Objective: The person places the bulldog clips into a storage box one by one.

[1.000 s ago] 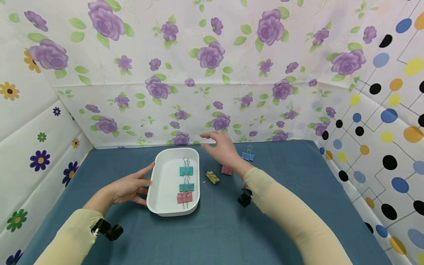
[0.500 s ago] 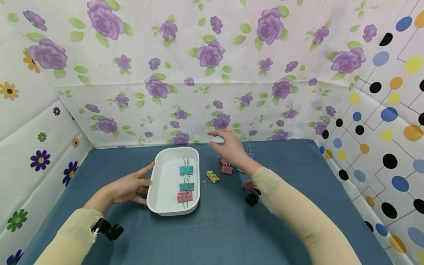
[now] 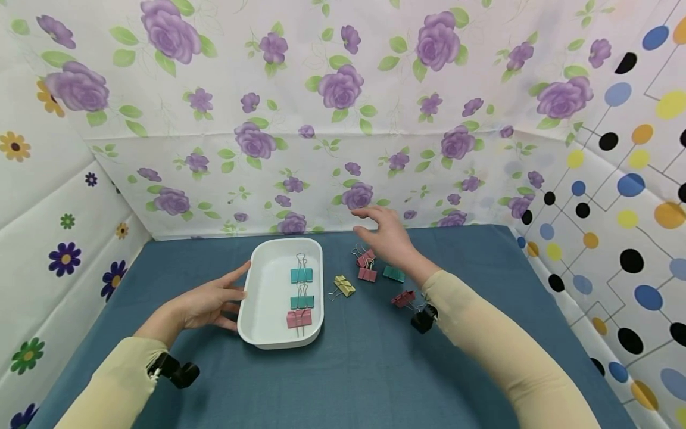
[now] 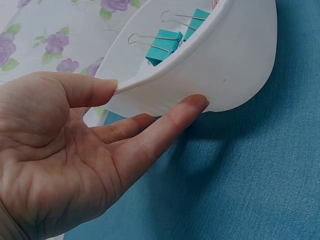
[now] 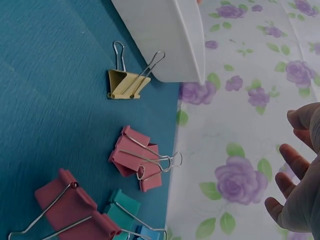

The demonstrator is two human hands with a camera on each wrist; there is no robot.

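My left hand (image 3: 206, 304) touches the left side of a white tray (image 3: 262, 292). In the left wrist view its thumb is at the rim and its straight fingers lie along the outer wall. Inside the tray, two teal binder clips (image 3: 301, 276) and a pink binder clip (image 3: 299, 319) form a column. My right hand (image 3: 387, 235) is raised, holding nothing, fingers spread and slightly bent. Below it on the cloth are a yellow binder clip (image 3: 345, 286), two overlapping pink binder clips (image 3: 367, 274), a green binder clip (image 3: 393, 274) and a dark pink one (image 3: 403, 298).
A blue clip (image 5: 148, 233) shows partly behind the green one in the right wrist view; the head view hides it. Blue cloth (image 3: 343, 375) covers the table. A flowered sheet (image 3: 321, 179) rises at the back, with patterned sheets at both sides.
My right hand has drifted to the right, away from the tray. Pink and green clips have come into sight, while the blue clip is now covered. My left hand stays put.
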